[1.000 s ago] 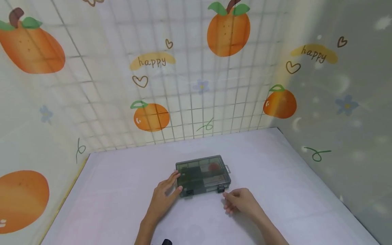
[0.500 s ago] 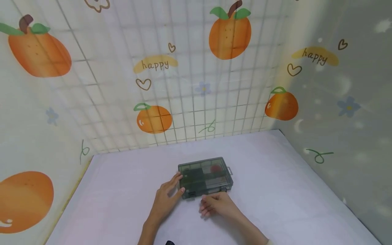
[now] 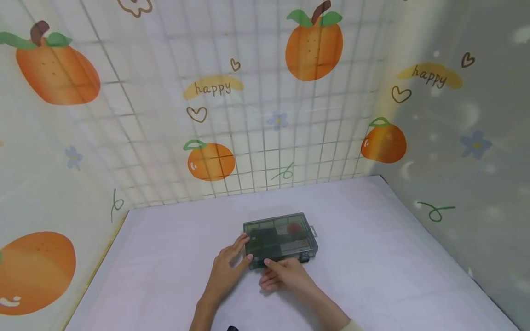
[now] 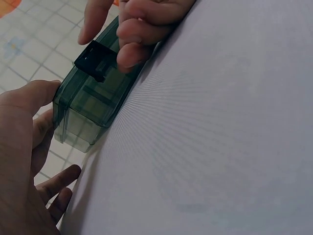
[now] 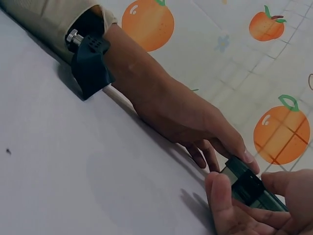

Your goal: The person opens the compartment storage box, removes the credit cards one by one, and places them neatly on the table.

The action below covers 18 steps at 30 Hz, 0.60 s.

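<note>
A dark translucent plastic storage box (image 3: 285, 236) lies closed on the table, with a red item (image 3: 294, 228) visible through its lid. My left hand (image 3: 227, 266) holds the box's left end, thumb at the near corner and fingers along the side. At the front, my right hand (image 3: 287, 274) has its thumb at the left black latch (image 4: 95, 61) and its other fingers curled below, against the front wall. The right black latch (image 3: 304, 258) sits just past the right hand's knuckles. In the right wrist view, both hands meet around the box's near left corner.
White cloth covers the table (image 3: 178, 248). A patterned curtain (image 3: 256, 92) with printed oranges hangs behind and at both sides. A small black object (image 3: 233, 328) shows at the bottom edge, by the left forearm. A loop handle (image 3: 314, 231) sticks out of the box's right side.
My right hand has moved left along the box's front, from the right latch to the left one. The left hand stays at the left end. The head view has shifted slightly.
</note>
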Tool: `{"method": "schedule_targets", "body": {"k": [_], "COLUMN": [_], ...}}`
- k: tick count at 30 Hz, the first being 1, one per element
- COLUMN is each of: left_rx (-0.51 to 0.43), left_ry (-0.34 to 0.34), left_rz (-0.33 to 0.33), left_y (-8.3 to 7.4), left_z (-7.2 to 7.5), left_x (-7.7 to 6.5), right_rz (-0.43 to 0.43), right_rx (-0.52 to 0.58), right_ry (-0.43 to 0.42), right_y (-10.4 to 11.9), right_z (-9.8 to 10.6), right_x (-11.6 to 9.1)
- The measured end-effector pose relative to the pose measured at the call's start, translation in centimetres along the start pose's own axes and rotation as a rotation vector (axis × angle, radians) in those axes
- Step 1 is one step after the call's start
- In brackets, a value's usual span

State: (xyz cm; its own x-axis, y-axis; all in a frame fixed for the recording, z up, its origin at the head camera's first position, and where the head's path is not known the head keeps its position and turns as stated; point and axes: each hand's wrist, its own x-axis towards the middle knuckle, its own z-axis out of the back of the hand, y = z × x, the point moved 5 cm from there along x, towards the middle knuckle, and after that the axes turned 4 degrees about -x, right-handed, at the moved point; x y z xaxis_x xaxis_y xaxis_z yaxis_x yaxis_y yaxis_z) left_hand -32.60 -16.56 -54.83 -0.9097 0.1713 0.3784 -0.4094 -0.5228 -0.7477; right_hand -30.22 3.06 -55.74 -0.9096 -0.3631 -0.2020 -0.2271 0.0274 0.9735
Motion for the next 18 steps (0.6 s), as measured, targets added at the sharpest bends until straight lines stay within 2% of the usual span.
{"method": "schedule_targets", "body": {"k": [7,14,18], "left_rx": [0.03,0.034,0.068], "left_ry": [0.007,0.015,-0.003], "left_rz": [-0.018,0.02,0.011], "left_y": [-0.03,0.01,-0.04], "left_z": [0.11,0.09,0.08], "left_x": [-0.16,-0.19,-0.13], "right_rz": [-0.004,-0.016,-0.027], "right_rx": [0.084,0.141,0.164], "right_ry": [-0.031,-0.054,-0.069], "right_y": [-0.46,-0.76,-0.77], "right_z": [-0.84,-0.77,-0.66], "right_x": [0.54,0.79,0.87]}}
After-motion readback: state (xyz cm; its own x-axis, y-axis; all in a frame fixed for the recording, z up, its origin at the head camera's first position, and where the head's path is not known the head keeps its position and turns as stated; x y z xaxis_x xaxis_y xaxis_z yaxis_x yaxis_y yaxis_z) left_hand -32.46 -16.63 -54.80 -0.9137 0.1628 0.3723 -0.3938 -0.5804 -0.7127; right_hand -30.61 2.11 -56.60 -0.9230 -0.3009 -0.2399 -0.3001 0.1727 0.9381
